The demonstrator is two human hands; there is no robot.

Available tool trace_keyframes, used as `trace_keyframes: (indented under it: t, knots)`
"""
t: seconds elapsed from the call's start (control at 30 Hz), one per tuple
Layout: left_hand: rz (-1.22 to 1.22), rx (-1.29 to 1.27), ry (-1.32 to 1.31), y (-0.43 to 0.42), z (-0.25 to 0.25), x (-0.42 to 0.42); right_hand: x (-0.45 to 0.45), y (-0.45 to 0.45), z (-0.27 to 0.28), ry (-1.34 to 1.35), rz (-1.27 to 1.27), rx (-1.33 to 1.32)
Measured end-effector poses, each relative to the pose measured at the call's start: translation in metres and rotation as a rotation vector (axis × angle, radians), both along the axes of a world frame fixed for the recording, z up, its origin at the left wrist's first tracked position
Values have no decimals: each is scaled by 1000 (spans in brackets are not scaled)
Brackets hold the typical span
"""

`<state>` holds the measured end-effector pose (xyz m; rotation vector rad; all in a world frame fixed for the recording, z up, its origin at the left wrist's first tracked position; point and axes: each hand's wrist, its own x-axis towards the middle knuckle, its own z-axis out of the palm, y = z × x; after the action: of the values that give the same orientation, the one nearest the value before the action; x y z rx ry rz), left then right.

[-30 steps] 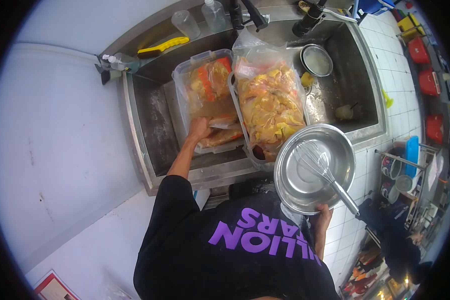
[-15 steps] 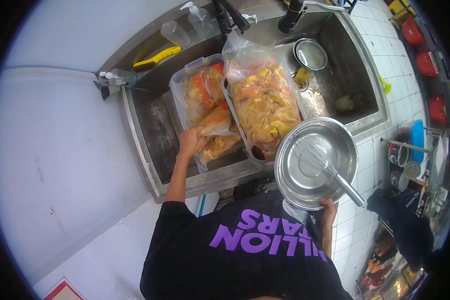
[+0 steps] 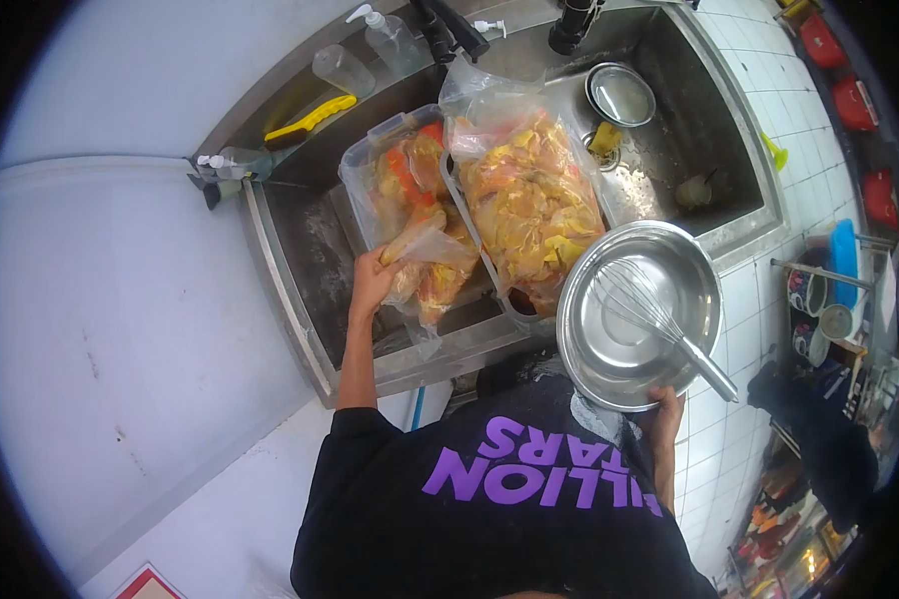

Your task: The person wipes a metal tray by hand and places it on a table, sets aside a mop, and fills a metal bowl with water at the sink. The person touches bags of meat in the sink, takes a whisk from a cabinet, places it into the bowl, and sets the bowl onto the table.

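In the head view, my left hand [image 3: 372, 281] is closed on the edge of a clear plastic bag [image 3: 432, 246]. That bag lies in a clear plastic tub [image 3: 360, 182] in the left sink basin and holds yellowish pieces that look like raw marinated meat. To its right, a second tub [image 3: 472, 230] carries a fuller bag of similar pieces [image 3: 534, 195]. My right hand [image 3: 663, 414] grips the near rim of a steel mixing bowl [image 3: 591, 344]. A wire whisk [image 3: 659, 319] rests inside, its handle over the rim.
The steel double sink [image 3: 305, 349] has black taps [image 3: 449, 30] at the back. A small metal bowl [image 3: 621, 95] sits in the right basin. Along the back ledge are a yellow-handled brush [image 3: 315, 118] and a pump bottle [image 3: 395, 42]. Shelves with red bins [image 3: 821, 62] stand at right.
My left hand has lifted the near edge of the bag slightly up and leftward, and the pieces in it have shifted. The bowl and whisk have moved slightly right with my right hand.
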<state>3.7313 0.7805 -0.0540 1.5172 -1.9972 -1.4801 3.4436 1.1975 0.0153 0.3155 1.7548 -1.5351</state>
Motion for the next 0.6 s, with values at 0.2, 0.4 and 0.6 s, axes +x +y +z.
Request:
trace_keyframes:
  t: [0.2, 0.4, 0.6]
  knots:
    - [140, 201, 159, 3, 12, -2, -1, -5, 5, -40, 13, 20]
    - [240, 292, 279, 6, 25, 1, -1, -2, -3, -2, 72, 29]
    - [313, 254, 282, 9, 31, -3, 3, -15, 13, -41, -41, -53]
